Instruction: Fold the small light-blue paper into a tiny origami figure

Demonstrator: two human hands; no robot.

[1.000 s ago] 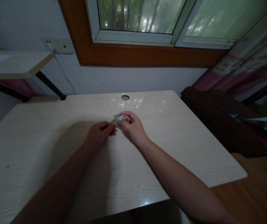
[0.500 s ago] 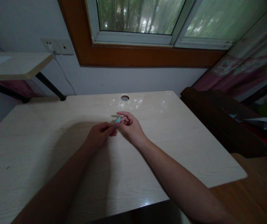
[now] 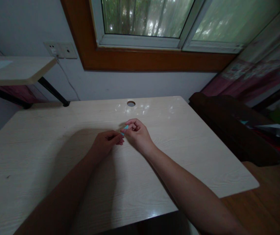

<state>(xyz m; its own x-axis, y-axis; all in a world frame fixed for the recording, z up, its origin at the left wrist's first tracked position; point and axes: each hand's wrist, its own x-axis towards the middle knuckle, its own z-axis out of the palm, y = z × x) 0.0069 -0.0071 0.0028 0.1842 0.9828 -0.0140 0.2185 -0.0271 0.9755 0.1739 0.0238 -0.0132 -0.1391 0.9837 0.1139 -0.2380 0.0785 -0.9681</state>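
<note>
A small light-blue piece, perhaps folded paper (image 3: 126, 127), is pinched between my two hands just above the desk (image 3: 179, 156). My right hand (image 3: 138, 133) grips it between thumb and fingers from the right. From the left, my left hand (image 3: 107, 141) pinches its lower end, with the fingertips close to those of the right. Most of the piece is hidden by the fingers, so its full shape cannot be made out.
A round cable hole (image 3: 131, 103) is near the desk's back edge. At the left, a raised shelf (image 3: 19, 73) stands on black legs. Behind are a window (image 3: 144, 19) and wall sockets (image 3: 60, 50). Dark brown furniture (image 3: 228, 124) and a curtain (image 3: 250, 68) are on the right.
My right index finger has curled down from its raised position onto the light-blue piece, and less of the piece shows. My left hand has shifted slightly right.
</note>
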